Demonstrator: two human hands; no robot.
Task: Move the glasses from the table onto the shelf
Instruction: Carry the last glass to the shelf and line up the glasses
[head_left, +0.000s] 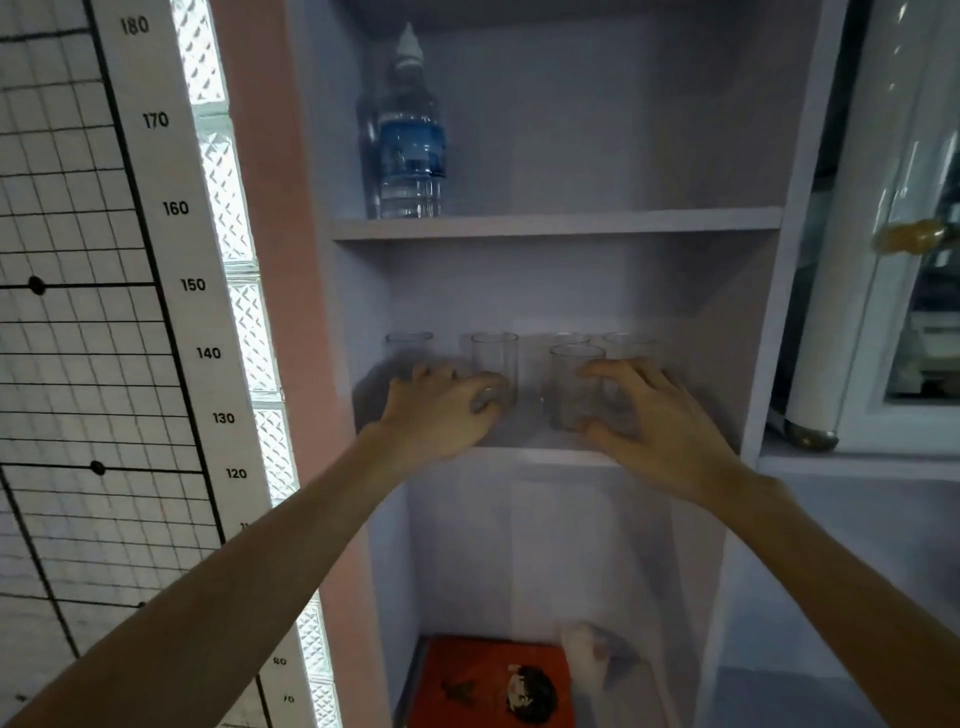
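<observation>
Now the left hand (441, 410) fingers curl around one glass (494, 364), the right hand (654, 415) fingers around another glass (574, 387).

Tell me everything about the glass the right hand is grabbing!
The glass is clear, short and round with straight sides, and looks empty. It stands upright on the middle shelf, at the front, ahead of other glasses behind it. The right hand wraps around its right side, with fingers curling over near the rim and the thumb low by its base. It looks blurry, so finer details cannot be told.
</observation>
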